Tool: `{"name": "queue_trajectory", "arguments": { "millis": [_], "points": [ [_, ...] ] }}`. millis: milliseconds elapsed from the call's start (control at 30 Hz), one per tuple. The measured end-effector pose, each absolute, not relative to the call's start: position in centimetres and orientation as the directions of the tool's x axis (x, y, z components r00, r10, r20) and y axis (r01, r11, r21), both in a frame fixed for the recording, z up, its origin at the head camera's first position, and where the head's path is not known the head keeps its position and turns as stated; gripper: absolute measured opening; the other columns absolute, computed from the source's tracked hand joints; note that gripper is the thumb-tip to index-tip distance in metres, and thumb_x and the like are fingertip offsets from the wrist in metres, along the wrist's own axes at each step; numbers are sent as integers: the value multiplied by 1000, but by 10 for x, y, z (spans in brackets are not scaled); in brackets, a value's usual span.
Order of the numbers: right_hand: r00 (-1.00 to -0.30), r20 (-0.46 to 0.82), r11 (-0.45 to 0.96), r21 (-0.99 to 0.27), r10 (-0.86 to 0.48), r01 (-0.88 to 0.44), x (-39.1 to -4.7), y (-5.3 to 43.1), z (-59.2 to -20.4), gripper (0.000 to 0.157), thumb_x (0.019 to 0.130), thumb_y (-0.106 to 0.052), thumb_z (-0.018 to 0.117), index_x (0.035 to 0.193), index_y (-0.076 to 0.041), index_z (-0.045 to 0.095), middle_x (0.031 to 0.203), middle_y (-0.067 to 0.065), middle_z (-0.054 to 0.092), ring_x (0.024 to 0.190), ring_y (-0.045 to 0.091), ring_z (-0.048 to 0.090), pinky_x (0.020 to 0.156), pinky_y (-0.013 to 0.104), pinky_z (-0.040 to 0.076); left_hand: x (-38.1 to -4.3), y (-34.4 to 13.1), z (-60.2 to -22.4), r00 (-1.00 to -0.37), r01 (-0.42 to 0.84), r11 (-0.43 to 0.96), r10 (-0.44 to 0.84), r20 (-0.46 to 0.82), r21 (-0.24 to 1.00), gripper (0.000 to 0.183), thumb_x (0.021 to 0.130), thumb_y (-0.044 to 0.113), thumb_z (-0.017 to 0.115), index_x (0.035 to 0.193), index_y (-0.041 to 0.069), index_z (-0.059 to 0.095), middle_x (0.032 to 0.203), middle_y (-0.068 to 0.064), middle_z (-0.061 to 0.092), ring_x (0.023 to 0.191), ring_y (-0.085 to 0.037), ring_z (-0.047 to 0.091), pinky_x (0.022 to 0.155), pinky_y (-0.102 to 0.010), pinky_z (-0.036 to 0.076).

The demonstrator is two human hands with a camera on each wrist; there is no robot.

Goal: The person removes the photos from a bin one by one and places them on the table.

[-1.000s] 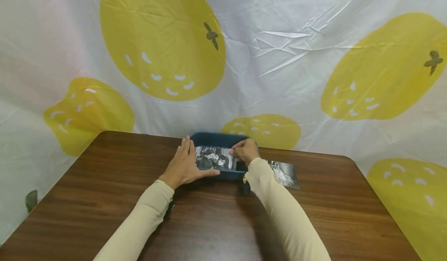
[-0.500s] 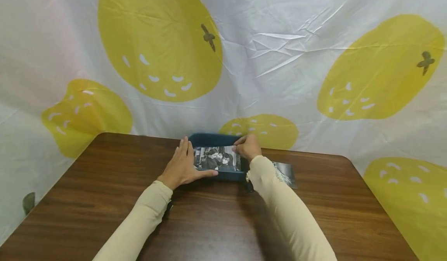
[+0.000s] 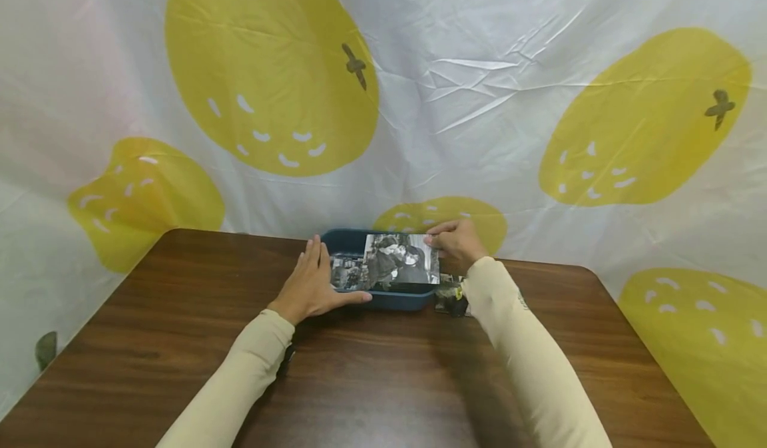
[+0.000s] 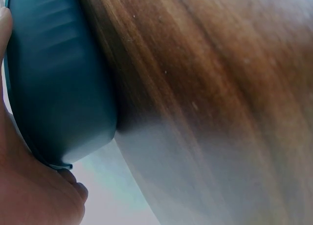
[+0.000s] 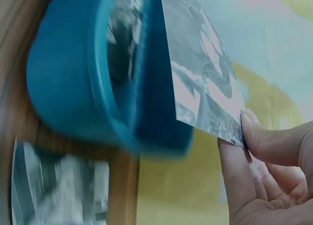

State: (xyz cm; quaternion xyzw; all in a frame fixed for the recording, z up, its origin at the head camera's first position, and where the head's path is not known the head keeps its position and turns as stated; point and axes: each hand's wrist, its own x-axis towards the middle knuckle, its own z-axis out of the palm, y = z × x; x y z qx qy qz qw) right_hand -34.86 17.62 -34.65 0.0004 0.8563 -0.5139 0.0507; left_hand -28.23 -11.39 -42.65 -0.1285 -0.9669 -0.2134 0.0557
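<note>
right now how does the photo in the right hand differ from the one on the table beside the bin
The held photo is pinched at its edge by the right hand; the table photo lies on the table. The held photo is raised and tilted, while the table photo lies flat. In the head view, the held photo shows mostly uncovered; the table photo is partly hidden. Both look black-and-white.

No legible text, labels, brands, numbers or signs.
</note>
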Motion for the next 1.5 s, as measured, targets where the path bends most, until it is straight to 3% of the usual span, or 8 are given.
{"name": "queue_trajectory", "arguments": {
  "millis": [333, 567, 733, 933, 1133, 1500],
  "points": [
    [-994, -105, 495, -865, -26, 79, -331, 265, -342, 40, 95, -8, 70, 128, 13, 62, 129, 26, 61, 80, 6, 65, 81, 29, 59, -283, -113, -425, -959, 281, 872, 235, 160, 402, 136, 74, 82, 65, 154, -17, 17, 163, -34, 3, 153, -44, 4, 124, -53, 11],
    [-983, -182, 461, -870, 29, 174, -308, 333, -358, 46, 95, -9, 71, 131, 17, 58, 95, 2, 70, 78, 6, 66, 77, 27, 60, -283, -114, -426, -961, 275, 870, 232, 153, 409, 136, 74, 83, 65, 154, -16, 17, 164, -33, 1, 153, -43, 3, 123, -53, 11],
    [-976, -209, 463, -861, 58, 212, -290, 378, -372, 41, 94, -8, 71, 126, 16, 62, 88, -6, 69, 77, 5, 64, 71, 25, 59, -283, -113, -428, -960, 278, 869, 233, 159, 409, 136, 74, 84, 65, 154, -16, 17, 164, -32, 1, 153, -44, 4, 123, -53, 12],
    [-968, -243, 516, -822, 64, 241, -271, 424, -385, 32, 94, -6, 70, 116, 17, 67, 91, -3, 71, 76, 6, 62, 69, 24, 59, -282, -112, -426, -962, 270, 872, 228, 150, 408, 137, 74, 83, 65, 154, -16, 16, 164, -32, 1, 153, -44, 4, 123, -53, 12],
    [-962, -260, 537, -801, 85, 264, -258, 449, -395, 32, 95, -7, 68, 114, 19, 65, 92, 1, 73, 77, 5, 64, 70, 25, 59, -281, -113, -424, -959, 279, 868, 232, 161, 410, 137, 74, 83, 65, 154, -16, 17, 164, -33, 2, 153, -44, 3, 123, -54, 11],
    [-966, -111, 595, -769, 234, 232, -258, 450, -416, 41, 84, -6, 79, 105, 26, 64, 78, 11, 73, 65, 13, 66, 57, 27, 57, -282, -113, -427, -959, 280, 865, 234, 157, 417, 137, 74, 83, 65, 154, -16, 15, 164, -33, 1, 153, -44, 2, 123, -53, 10]
  ]
}}
